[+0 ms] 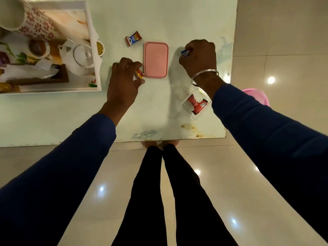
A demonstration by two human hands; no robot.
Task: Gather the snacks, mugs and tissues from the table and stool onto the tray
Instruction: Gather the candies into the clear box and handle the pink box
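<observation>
My left hand (124, 80) pinches a small red and gold wrapped candy (139, 74) just left of a pink lidded box (155, 59). To the right of that box, my right hand (199, 56) is closed on a small blue wrapped candy (185, 52). Another red and blue candy (133, 38) lies loose on the table above the box. A clear container holding red packets (196, 103) sits under my right wrist. The white tray (98, 68) at the left carries a flowered mug (38, 23), a white teapot (80, 56), a cup (38, 48) and tissues (41, 69).
The glass table (53, 118) ends near my legs and at the right, where a pink stool (257, 95) shows past my right sleeve. A small cup (100, 48) stands against the tray's right rim. Glossy tiled floor lies below.
</observation>
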